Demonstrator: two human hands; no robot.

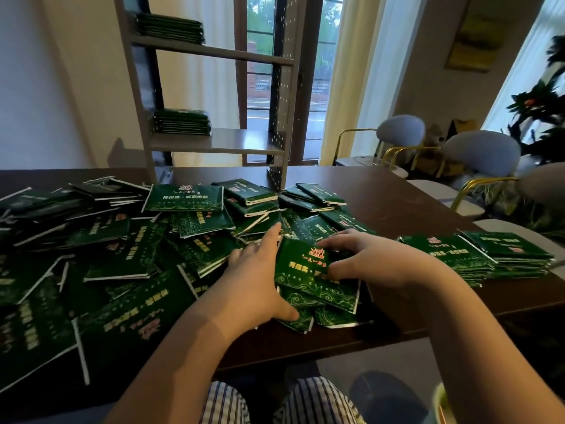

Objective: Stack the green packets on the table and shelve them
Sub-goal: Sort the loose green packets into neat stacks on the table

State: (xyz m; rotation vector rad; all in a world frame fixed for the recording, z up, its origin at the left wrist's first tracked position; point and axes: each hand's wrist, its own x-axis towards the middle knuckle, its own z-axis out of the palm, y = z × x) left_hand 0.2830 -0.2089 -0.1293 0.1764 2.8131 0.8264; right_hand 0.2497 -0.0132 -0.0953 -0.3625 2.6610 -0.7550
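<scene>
A loose heap of dark green foil packets with gold print sprawls across the left half of the dark brown wooden counter, the packets overlapping at all angles. Behind the heap, a grey metal shelf rack stands on the counter near its far edge. It carries one upper stack of green packets on its higher shelf and one lower stack of green packets on the shelf beneath, both at the left end. My left hand lies open with its fingers straight, pressed flat against the left edge of a small gathered stack of packets at the near edge of the counter, and my thumb rests on the bottom packets. My right hand grips that same stack from the other side, fingers curled over the top packet and thumb pressing on its printed face. Just to the right, a tidy pile of green packets sits squared up on the counter. Beyond it stand pale upholstered chairs with gold frames.
</scene>
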